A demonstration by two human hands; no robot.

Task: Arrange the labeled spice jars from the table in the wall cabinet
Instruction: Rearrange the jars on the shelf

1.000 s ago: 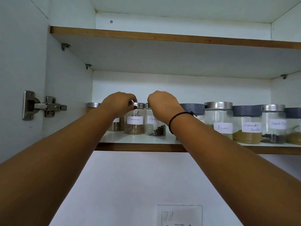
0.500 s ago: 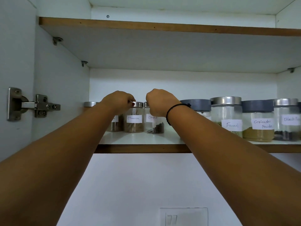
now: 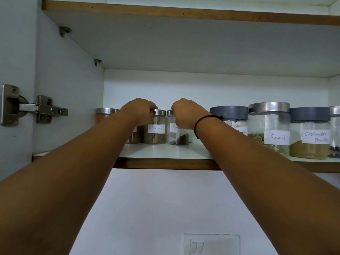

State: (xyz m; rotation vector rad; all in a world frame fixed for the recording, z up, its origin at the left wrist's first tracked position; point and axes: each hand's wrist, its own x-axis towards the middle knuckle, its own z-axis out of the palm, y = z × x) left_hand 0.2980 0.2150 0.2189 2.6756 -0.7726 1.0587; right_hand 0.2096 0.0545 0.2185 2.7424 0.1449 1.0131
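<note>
Labeled glass spice jars stand in a row on the lower cabinet shelf (image 3: 165,152). My left hand (image 3: 139,112) is curled over the silver lid of the cinnamon jar (image 3: 156,134), fingertips on its left rim. It hides the top of another jar (image 3: 135,137) beside it. My right hand (image 3: 184,113) grips the lid of the cloves jar (image 3: 177,137) from above. These two jars stand upright and close together, set back from the shelf's front edge.
A silver-lidded jar (image 3: 104,114) stands at the far left. To the right are a grey-lidded jar (image 3: 230,113), the fennel jar (image 3: 269,126) and the coriander powder jar (image 3: 311,146). The upper shelf (image 3: 184,14) hangs overhead. A door hinge (image 3: 35,109) is at left, a wall switch (image 3: 211,244) below.
Both hands stay on the same lids. The cinnamon and cloves jars have slid a little deeper onto the shelf, and the view has tilted slightly.
</note>
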